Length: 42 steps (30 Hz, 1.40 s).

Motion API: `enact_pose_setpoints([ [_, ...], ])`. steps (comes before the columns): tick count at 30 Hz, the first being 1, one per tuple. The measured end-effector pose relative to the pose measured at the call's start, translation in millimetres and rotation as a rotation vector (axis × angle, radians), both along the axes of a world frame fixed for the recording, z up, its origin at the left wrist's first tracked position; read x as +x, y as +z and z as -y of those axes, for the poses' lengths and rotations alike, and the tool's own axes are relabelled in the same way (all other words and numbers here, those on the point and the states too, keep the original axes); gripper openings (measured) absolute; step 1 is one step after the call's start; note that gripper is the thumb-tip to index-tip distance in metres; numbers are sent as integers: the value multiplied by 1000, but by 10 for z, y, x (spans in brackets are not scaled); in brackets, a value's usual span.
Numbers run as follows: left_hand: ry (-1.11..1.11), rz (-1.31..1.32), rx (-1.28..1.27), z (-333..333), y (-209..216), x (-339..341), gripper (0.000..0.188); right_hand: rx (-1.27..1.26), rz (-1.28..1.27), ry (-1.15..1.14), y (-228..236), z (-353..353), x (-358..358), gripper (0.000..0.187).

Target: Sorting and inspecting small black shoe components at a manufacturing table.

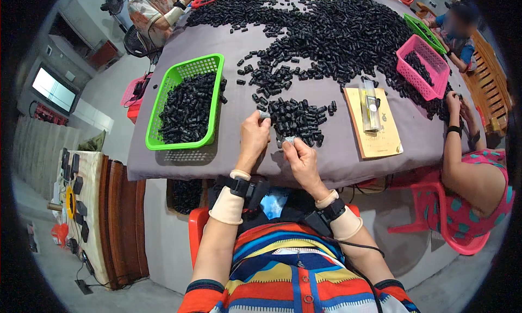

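Note:
A small heap of short black cylindrical pieces point(298, 116) lies on the grey cloth in front of me. At its left edge is my left hand point(254, 139), the fingers closed and a grey patch at the fingertips. My right hand point(302, 162) is pinched at the near edge of the same heap, with grey at its fingertips too. Whatever either hand holds is too small or hidden to make out. To the left stands a green basket point(219, 90), well filled with the same black pieces.
A large spread of black pieces point(348, 27) covers the table's far side. A notepad point(385, 141) with a clear tube point(370, 109) on it lies at right, near a pink basket point(424, 46). Co-workers sit at the right; another person is at the far left.

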<state>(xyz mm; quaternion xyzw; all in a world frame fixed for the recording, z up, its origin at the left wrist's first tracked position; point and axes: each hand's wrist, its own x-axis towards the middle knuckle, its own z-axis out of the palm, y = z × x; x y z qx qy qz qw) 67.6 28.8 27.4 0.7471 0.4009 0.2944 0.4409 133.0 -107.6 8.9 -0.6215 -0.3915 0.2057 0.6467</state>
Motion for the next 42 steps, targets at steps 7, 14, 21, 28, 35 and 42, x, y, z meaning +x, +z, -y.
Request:
enact_pose_setpoints([
  [7,-151,468,-581,402,24,-299,16,4,-60,-70,10,-25,-2,25],
  [14,-170,608,-729,518,-49,-375,15,20,-110,-21,19,-5,-19,22],
  [21,-178,737,-863,498,-161,-411,17,41,-104,43,-12,-12,-29,22],
  [28,-223,812,-892,530,-77,-392,26,1,-149,-19,5,0,-6,22],
  [35,-245,617,-669,521,-100,-442,18,8,-170,-8,84,-11,-33,22],
  [42,-182,624,-678,519,-75,-470,18,-83,-105,10,45,19,-3,20],
])
